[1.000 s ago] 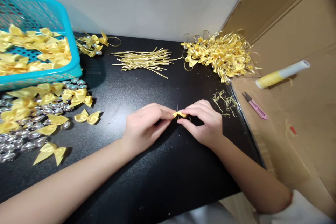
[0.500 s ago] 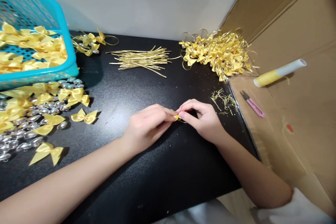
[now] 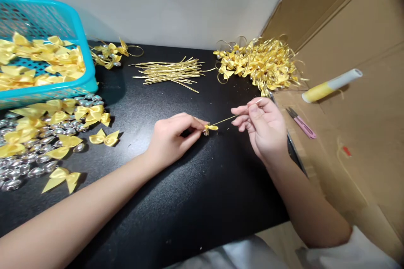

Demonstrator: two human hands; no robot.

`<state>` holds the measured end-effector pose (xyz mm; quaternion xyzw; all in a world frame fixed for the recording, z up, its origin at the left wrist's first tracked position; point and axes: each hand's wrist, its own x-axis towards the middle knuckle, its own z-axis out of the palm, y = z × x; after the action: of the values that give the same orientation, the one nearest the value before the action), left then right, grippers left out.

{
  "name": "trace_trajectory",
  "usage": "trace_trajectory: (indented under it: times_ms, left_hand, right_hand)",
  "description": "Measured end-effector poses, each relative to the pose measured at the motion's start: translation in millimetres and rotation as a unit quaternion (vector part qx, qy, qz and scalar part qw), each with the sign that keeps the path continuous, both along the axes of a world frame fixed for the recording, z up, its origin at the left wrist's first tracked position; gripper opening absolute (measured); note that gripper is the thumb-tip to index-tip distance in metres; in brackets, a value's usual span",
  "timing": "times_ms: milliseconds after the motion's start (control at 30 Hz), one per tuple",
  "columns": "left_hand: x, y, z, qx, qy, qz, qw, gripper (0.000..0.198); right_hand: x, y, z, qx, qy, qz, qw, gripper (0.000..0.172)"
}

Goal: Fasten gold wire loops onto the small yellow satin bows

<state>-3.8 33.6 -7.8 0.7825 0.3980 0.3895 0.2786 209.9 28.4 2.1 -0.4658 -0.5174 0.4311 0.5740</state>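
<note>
My left hand (image 3: 173, 136) pinches a small yellow ribbon bow (image 3: 210, 127) just above the black tabletop (image 3: 189, 201). A thin gold wire tie (image 3: 227, 119) runs from the bow up and right to my right hand (image 3: 264, 127), whose thumb and fingers are pinched on the wire's far end. The two hands are a short way apart, with the wire stretched taut between them.
A turquoise basket (image 3: 78, 42) of yellow bows stands far left. In front of it lie loose bows (image 3: 104, 138) and silver beads (image 3: 34, 164). Gold wire ties (image 3: 172, 71) lie at the back centre, finished bows (image 3: 261, 65) back right. Pink snips (image 3: 301, 122) and a yellow-white tube (image 3: 331, 85) rest on cardboard at right.
The hands were together working on the bow. Now my right hand has drawn away up and to the right, pulling the gold wire out straight from the bow held by my left hand.
</note>
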Motion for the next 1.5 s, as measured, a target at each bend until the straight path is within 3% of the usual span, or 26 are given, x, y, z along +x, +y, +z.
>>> trace_trajectory:
  times_ms: [200,500,633,867,1000,1167,1267,1367,1500]
  left_hand:
    - [1,3,-3.2,-0.033,-0.011,0.02,0.999,0.009]
    - [1,6,-3.6,-0.073,-0.034,0.008,0.997,0.011]
    - [2,6,-4.9,-0.111,-0.043,-0.013,0.993,0.012]
    - [3,7,-3.7,-0.199,-0.083,-0.09,0.972,0.007]
    - [5,7,0.5,-0.323,-0.199,-0.126,0.917,0.008]
    - [6,3,0.6,-0.496,-0.37,-0.132,0.774,0.002]
    - [6,3,0.8,-0.551,-0.41,-0.143,0.713,0.003]
    - [4,6,2.5,-0.579,-0.423,-0.146,0.682,0.006]
    - [3,8,3.0,-0.574,-0.435,-0.139,0.68,0.009]
  right_hand:
    - [14,3,8.1,0.034,-0.011,-0.006,0.999,0.023]
    - [43,10,17.1,0.113,0.038,-0.071,0.99,0.01]
    - [55,12,17.8,0.142,0.042,-0.084,0.985,0.009]
    - [59,18,12.8,0.107,0.033,-0.129,0.985,0.012]
    - [51,23,9.4,0.073,0.115,-0.115,0.984,0.013]
    - [32,25,0.5,-0.019,0.191,-0.12,0.974,0.012]
    - [25,24,-3.6,-0.067,0.209,-0.117,0.969,0.01]
    - [24,23,-5.6,-0.088,0.227,-0.116,0.963,0.01]
    - [27,24,-7.7,-0.092,0.224,-0.122,0.963,0.01]
